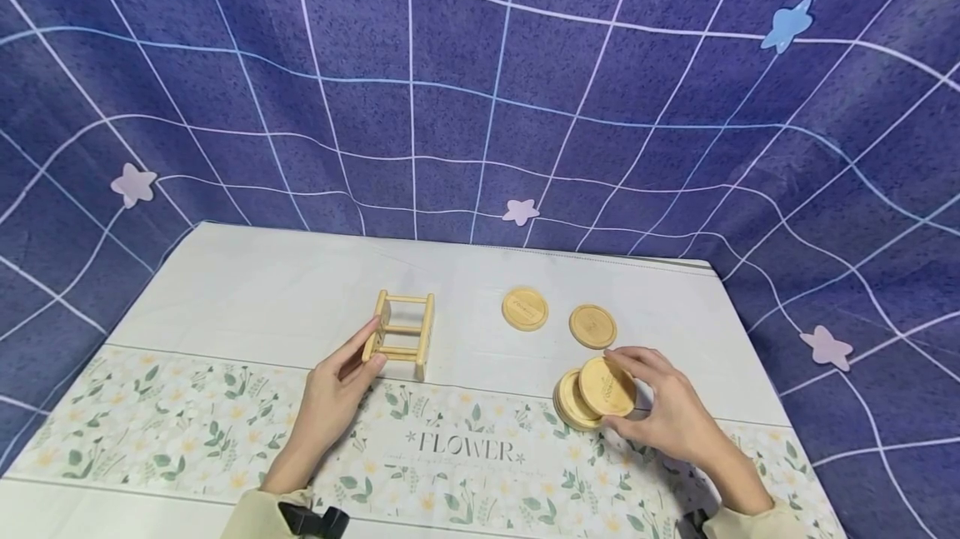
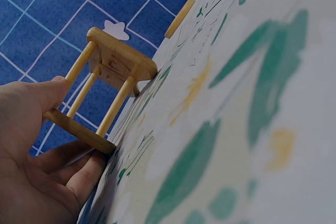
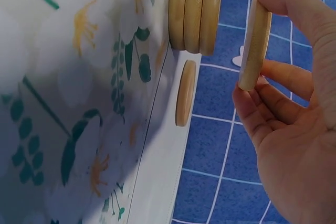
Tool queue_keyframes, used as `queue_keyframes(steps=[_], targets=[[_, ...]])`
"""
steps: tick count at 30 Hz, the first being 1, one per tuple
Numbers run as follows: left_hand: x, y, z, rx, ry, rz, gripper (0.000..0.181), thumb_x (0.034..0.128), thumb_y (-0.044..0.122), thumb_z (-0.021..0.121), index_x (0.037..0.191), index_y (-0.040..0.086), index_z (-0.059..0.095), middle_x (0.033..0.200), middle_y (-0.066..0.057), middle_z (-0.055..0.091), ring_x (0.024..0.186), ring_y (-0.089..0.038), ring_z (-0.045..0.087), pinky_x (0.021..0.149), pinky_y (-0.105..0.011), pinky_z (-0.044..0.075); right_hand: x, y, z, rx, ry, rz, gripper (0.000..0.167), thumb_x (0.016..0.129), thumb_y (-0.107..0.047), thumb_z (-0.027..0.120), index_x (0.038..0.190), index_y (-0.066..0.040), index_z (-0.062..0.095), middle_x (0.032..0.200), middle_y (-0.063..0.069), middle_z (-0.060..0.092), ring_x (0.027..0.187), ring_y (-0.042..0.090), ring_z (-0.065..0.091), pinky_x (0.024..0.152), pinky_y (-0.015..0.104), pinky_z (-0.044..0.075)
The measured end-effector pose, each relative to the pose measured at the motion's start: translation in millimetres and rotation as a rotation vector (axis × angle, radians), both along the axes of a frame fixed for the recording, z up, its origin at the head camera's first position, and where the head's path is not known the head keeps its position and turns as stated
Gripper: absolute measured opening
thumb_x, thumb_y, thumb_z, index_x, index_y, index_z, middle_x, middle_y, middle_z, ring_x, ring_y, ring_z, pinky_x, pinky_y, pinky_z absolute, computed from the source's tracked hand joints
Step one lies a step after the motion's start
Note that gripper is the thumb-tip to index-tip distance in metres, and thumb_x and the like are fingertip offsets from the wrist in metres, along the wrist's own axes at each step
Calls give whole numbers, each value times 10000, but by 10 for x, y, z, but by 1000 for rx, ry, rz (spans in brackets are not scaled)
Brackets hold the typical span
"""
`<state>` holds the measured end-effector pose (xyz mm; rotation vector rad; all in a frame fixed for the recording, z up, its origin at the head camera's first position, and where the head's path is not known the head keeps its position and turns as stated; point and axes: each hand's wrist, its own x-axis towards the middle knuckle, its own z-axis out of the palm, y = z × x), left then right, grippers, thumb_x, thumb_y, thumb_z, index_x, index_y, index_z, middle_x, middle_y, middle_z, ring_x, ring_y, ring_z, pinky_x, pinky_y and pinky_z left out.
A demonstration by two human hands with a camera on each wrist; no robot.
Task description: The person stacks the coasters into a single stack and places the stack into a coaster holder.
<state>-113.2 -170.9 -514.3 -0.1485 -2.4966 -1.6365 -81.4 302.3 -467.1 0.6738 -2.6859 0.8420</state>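
Right hand (image 1: pixel 663 412) is pinching a coaster (image 1: pixel 607 386) above the stack (image 1: pixel 567 410), toward the tabletop's (image 1: pixel 712 356) right edge; slipping risks toppling. Left hand (image 1: pixel 336 396) is pinching the rack (image 1: pixel 403 329); tugging could tip it.

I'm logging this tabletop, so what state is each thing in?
Wooden coaster rack: empty, gripped by the left hand.
Coaster stack: three high, evenly piled.
Held coaster: raised clear of the stack, pinched by the right hand.
Left loose coaster: lying flat.
Right loose coaster: lying flat.
Flower-print tablecloth: spread flat.
Star-patterned backdrop: hanging.
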Motion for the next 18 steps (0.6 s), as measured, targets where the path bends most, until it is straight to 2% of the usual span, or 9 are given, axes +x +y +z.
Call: queue_keyframes(steps=[5, 12, 18], targets=[[5, -5, -5, 7, 1, -3, 582, 1113, 259, 727, 1664, 209, 544, 1694, -154, 504, 1458, -403, 593, 1066, -57, 472, 4, -41, -4, -9, -13, 6, 875, 634, -84, 1070, 1433, -7, 723, 1400, 51, 698, 1276, 319, 678, 1133, 29, 363], [9, -11, -6, 18, 2, -6, 586, 1110, 247, 733, 1664, 222, 544, 1687, -148, 513, 1451, -375, 599, 1065, -64, 484, 4, -81, -4, -8, -22, 14, 862, 639, -69, 1068, 1429, -14, 727, 1404, 40, 695, 1274, 293, 676, 1118, 76, 441], [6, -3, -4, 12, -3, -1, 588, 1110, 263, 733, 1665, 227, 542, 1696, -139, 505, 1460, -386, 593, 1069, -63, 477, 1, -100, -14, -15, -13, 34, 857, 638, -62, 1067, 1420, 6, 724, 1404, 57, 693, 1277, 300, 666, 1117, 49, 423]])
